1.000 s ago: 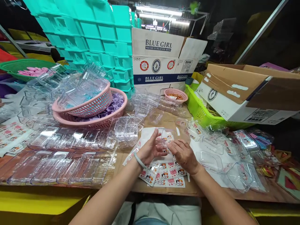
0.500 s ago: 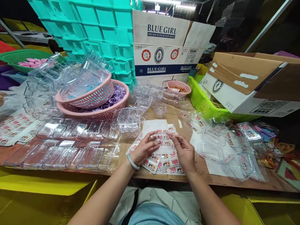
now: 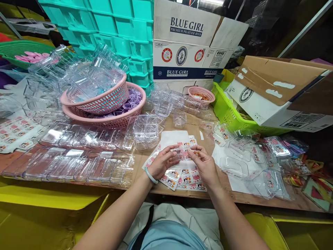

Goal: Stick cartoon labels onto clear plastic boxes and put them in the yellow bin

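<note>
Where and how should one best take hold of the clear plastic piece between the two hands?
Probably by its two ends, one from each side: the clear plastic piece spans the gap between the left hand and the right hand, so an end faces each. A light edge pinch should suit, leaving its transparent middle uncovered.

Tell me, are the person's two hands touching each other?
Apart. The head view shows a gap between the left hand and the right hand, with a clear plastic piece between them.
</note>
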### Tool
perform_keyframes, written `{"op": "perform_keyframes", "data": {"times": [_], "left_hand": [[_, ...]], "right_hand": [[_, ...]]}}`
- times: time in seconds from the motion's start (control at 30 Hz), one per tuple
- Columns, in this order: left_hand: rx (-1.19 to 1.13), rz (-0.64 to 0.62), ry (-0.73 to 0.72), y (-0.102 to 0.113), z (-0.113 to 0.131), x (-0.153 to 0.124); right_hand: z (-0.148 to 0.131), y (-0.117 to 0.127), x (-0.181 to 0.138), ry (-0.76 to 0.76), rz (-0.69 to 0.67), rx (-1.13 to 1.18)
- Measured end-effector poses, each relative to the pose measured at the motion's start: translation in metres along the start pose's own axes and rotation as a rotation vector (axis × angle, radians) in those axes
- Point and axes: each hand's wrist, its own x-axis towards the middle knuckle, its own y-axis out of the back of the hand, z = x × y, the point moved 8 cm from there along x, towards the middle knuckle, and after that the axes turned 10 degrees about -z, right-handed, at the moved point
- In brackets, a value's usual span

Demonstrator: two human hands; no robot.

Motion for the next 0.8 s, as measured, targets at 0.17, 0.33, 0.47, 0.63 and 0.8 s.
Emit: {"op": "perform_keyframes", "data": {"times": [0.17, 0.33, 0.47, 0.63, 0.8], "left_hand": [[-0.009, -0.002, -0.002, 0.0014, -0.0003, -0.0002], [-0.003, 0.018, -0.007, 0.0017, 0.0007, -0.0009], [0.008, 0.013, -0.012, 0.0015, 0.0011, -0.0005], [0.012, 0.001, -0.014, 0.0019, 0.0009, 0.0001], [0.025, -0.008, -0.008, 0.0016, 0.0025, -0.0003]], "right_hand": [[-0.0019, 0.0, 0.0011, 0.011, -0.008, -0.045], [-0.0038, -0.0002, 0.002, 0.011, 0.001, -0.061], [-0.0051, 0.0001, 0.0026, 0.015, 0.005, -0.101], [-0.0054, -0.0005, 0.0036, 0.021, 0.003, -0.15], [-0.0054, 0.0004, 0.0051, 0.031, -0.001, -0.189]]}}
